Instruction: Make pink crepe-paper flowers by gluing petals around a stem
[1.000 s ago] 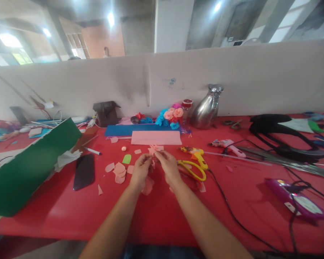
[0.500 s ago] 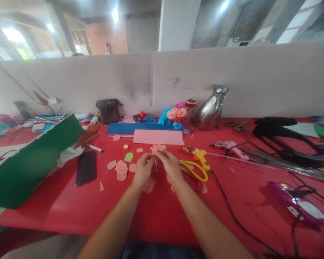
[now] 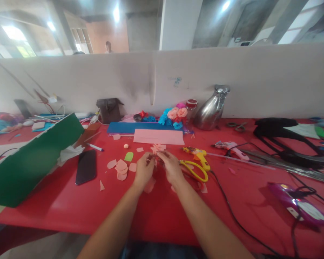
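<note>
Both my hands meet at the middle of the red table (image 3: 70,205). My left hand (image 3: 143,169) and my right hand (image 3: 172,167) have their fingers pinched together on a small pink paper piece (image 3: 157,148) held between them. Cut pink petals (image 3: 121,167) and a green scrap (image 3: 129,157) lie just to the left. Yellow-handled scissors (image 3: 196,170) and a yellow glue gun (image 3: 199,154) lie right beside my right hand. A pink paper sheet (image 3: 158,137) lies behind my hands.
A green sheet (image 3: 29,162) leans at the left by a dark phone (image 3: 85,167). Paper flowers (image 3: 175,115), a steel jug (image 3: 212,108) and a brown box (image 3: 109,110) line the back wall. Black cables (image 3: 232,212), a purple device (image 3: 299,205) and black straps (image 3: 283,136) fill the right.
My hands stay pinched on the pink piece with little motion. The view has shifted slightly, so everything sits a bit to the right.
</note>
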### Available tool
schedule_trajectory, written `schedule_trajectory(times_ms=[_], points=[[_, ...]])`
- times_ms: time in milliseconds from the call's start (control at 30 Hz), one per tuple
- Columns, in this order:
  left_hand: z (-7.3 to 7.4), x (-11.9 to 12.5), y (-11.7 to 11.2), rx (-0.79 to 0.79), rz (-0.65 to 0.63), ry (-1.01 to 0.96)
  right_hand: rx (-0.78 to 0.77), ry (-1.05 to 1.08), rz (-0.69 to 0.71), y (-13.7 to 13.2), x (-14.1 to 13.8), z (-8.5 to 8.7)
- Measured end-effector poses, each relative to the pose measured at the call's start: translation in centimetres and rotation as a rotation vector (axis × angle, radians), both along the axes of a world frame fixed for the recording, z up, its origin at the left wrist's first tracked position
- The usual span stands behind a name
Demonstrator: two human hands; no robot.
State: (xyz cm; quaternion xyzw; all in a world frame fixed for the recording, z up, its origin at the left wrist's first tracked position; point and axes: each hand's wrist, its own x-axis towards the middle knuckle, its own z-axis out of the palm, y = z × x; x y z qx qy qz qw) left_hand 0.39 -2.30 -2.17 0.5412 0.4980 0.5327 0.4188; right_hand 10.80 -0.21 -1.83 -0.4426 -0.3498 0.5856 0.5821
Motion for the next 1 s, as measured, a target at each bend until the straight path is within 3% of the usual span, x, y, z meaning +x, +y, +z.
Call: schedule_trajectory(times_ms=[433, 733, 833, 1000], points=[[0.8, 0.0, -0.7, 0.073, 0.020, 0.227, 0.029, -0.014, -0.022, 0.0, -0.2, 0.1], [0.1, -0.1, -1.0, 0.154, 0.119, 0.574, 0.070, -0.081, -0.073, -0.1, -0.3, 0.0], [0.3, -0.1, -1.1, 0.142, 0.145, 0.486, 0.076, -0.080, -0.075, -0.2, -0.4, 0.2], [0.4, 0.0, -0.7, 0.084, 0.059, 0.095, 0.079, -0.086, -0.042, -0.5, -0.3, 0.6]])
